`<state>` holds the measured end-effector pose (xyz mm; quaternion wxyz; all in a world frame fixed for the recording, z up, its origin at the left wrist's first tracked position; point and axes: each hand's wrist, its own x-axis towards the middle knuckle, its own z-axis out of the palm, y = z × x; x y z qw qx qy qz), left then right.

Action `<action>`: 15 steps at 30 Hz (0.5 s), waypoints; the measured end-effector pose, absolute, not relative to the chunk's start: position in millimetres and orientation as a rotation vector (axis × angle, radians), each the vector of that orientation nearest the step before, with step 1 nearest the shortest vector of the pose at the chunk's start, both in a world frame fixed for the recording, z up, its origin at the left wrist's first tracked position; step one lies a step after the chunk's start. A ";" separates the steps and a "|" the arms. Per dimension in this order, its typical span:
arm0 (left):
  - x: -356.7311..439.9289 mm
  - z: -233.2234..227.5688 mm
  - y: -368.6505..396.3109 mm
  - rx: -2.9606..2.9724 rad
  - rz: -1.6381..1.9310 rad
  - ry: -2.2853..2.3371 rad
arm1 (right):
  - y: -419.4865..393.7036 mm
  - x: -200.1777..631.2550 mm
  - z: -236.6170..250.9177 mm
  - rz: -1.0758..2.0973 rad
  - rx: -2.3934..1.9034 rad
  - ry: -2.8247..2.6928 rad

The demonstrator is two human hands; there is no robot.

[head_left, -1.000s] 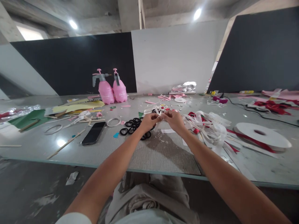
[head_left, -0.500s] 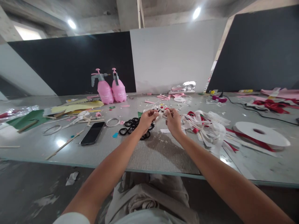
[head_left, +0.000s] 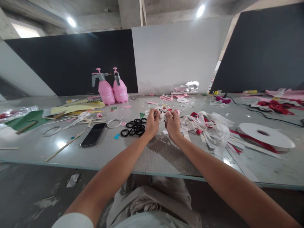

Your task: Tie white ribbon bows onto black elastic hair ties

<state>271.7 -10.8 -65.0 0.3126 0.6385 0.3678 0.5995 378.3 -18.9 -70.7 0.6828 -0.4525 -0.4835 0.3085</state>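
Observation:
My left hand (head_left: 152, 122) and my right hand (head_left: 172, 123) are held close together above the middle of the grey table (head_left: 95, 155). Both pinch a small piece of white ribbon (head_left: 162, 116) between their fingertips; most of it is hidden by the fingers. A pile of black rings (head_left: 134, 127) lies just left of my left hand. A tangle of white and red ribbon strips (head_left: 206, 126) lies right of my right hand.
A black phone (head_left: 93, 134) lies left of the rings, beside a white ring (head_left: 114, 123) and wooden sticks (head_left: 63, 146). Two pink spray bottles (head_left: 111, 88) stand at the back. A white ribbon spool (head_left: 266, 135) lies at right, with a black cable (head_left: 261, 114) behind it.
Both hands have lifted slightly and drawn closer together, their fingers curling tighter around the white ribbon piece. The view has tilted a little.

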 end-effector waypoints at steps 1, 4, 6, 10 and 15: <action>271.1 -64.6 -10.4 1.700 1.612 0.985 | -19.2 377.5 -71.2 0.737 -0.997 -1.059; 268.5 -63.5 -9.9 1.737 1.626 0.991 | -21.0 375.7 -70.9 0.822 -0.917 -0.972; 267.5 -63.7 -9.5 1.730 1.609 0.969 | -22.3 375.8 -68.9 0.862 -0.864 -0.912; 267.2 -64.8 -7.2 1.596 1.559 0.862 | -22.9 379.6 -63.3 0.949 -0.758 -0.827; 263.8 -62.5 -3.3 1.529 1.519 0.784 | -20.2 383.2 -61.0 0.970 -0.727 -0.819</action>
